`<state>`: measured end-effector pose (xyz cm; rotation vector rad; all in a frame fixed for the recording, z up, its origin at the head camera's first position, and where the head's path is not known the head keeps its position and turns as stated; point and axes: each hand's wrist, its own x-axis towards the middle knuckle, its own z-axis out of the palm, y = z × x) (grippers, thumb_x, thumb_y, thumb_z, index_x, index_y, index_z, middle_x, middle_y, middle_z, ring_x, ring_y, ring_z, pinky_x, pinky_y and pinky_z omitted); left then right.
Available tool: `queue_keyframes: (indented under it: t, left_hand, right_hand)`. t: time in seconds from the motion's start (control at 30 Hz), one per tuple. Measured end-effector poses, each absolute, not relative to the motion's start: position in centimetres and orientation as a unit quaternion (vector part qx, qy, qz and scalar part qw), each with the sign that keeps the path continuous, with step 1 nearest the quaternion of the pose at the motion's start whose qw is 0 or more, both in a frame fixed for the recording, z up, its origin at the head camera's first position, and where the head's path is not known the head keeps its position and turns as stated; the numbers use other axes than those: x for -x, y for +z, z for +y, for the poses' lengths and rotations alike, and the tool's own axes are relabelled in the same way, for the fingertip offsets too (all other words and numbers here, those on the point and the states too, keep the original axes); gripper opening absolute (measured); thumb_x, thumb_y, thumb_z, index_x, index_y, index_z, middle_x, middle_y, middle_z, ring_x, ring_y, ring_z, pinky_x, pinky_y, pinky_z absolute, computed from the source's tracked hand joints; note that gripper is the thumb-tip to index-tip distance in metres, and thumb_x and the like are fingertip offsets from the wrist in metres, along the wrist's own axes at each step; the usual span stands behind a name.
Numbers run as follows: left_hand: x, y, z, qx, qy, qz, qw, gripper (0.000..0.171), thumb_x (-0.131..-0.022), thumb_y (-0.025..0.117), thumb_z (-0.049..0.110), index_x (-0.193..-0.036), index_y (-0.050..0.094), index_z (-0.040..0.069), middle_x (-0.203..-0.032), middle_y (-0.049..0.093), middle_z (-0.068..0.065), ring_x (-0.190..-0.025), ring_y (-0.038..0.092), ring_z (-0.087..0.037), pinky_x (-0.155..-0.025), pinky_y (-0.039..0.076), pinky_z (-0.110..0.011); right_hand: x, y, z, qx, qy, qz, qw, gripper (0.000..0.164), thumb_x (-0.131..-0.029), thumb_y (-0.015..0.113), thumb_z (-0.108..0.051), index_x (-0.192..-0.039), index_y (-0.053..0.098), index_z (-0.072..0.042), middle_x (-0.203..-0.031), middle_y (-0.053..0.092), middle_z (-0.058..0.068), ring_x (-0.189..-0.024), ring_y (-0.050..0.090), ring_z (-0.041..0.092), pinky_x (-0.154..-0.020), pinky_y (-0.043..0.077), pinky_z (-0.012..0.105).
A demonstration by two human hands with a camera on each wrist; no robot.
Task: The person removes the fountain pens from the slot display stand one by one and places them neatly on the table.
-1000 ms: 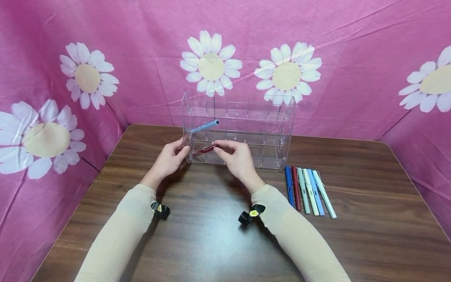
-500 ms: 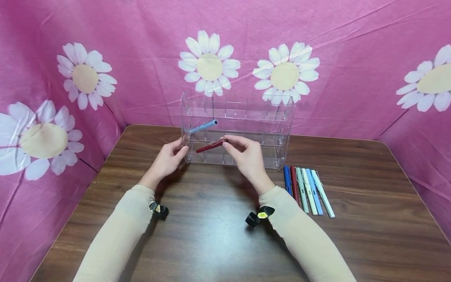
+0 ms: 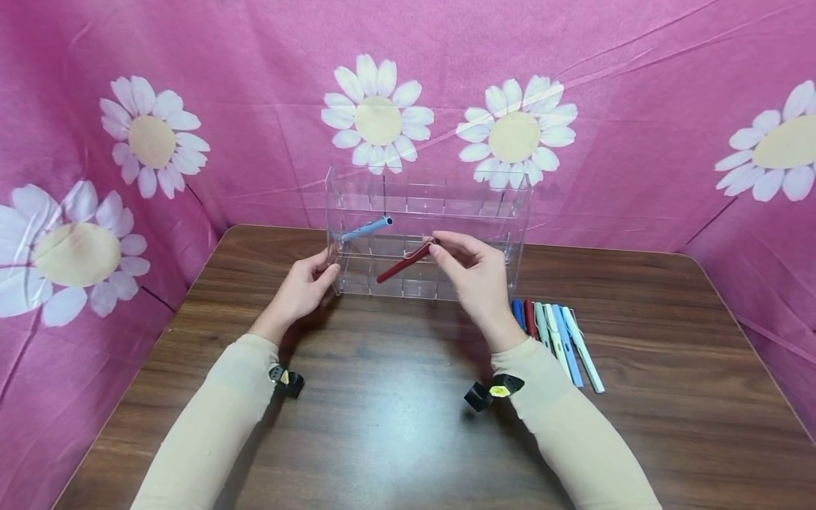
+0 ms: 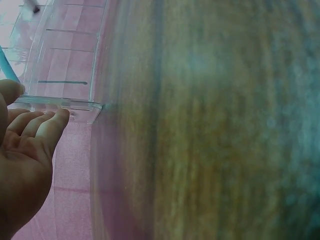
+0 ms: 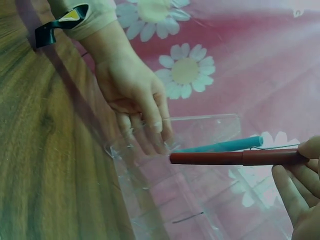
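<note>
My right hand (image 3: 478,283) pinches a dark red pen (image 3: 403,263) by its clip end, thumb against fingers. The pen slants in front of a clear acrylic rack (image 3: 421,289), its free end low and to the left. At the rack's left side panel, my left hand (image 3: 302,290) grips the edge between thumb and fingers, which the left wrist view shows on both faces of the panel. A light blue pen (image 3: 367,229) lies slanted in the rack's upper left part. In the right wrist view, the red pen (image 5: 215,158) passes in front of the blue one (image 5: 225,145).
On the wooden table (image 3: 382,425), right of the rack, several pens (image 3: 564,340) in blue, red, green and pale tones lie side by side, partly behind my right wrist. A pink flowered cloth (image 3: 268,142) hangs behind and beside the table.
My right hand has moved right and slightly up, drawing the red pen away from the rack's lower left corner. The left hand keeps its place on the rack.
</note>
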<state>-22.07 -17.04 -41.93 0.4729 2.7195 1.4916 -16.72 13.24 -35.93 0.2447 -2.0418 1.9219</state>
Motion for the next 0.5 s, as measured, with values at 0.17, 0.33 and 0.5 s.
queue_keyframes:
  t: [0.17,0.33,0.5]
  left_hand:
    - [22.2,-41.9,-17.1,-0.151,0.476,0.866,0.001,0.047,-0.11,0.057,0.012,-0.155,0.055,0.0,-0.109,0.077,-0.028,-0.077,0.068,-0.026,-0.07,0.053,-0.02]
    - [22.1,-41.8,-17.1,-0.151,0.468,0.87,-0.001,0.047,-0.11,0.057,0.012,-0.156,0.055,0.0,-0.119,0.077,-0.026,-0.089,0.068,-0.024,-0.08,0.053,-0.018]
    - [22.2,-42.0,-17.1,-0.154,0.476,0.866,-0.001,0.047,-0.11,0.057,0.011,-0.155,0.055,-0.001,-0.122,0.077,-0.026,-0.089,0.068,-0.025,-0.079,0.052,-0.016]
  right_hand:
    - [16.3,-35.4,14.3,-0.092,0.679,-0.706,0.182,0.026,-0.098,0.077,-0.003,-0.123,0.078,0.005,-0.113,0.084,0.012,-0.098,0.079,0.009,-0.088,0.065,0.024]
    - [15.9,-35.0,15.5,-0.08,0.676,-0.709,0.186,0.026,-0.099,0.078,-0.006,-0.124,0.079,0.002,-0.103,0.084,-0.013,-0.093,0.079,0.008,-0.086,0.065,0.022]
    - [15.7,-34.9,16.6,-0.072,0.67,-0.713,0.193,0.026,-0.099,0.077,-0.005,-0.124,0.078,0.002,-0.1,0.083,-0.018,-0.092,0.079,0.006,-0.086,0.065,0.022]
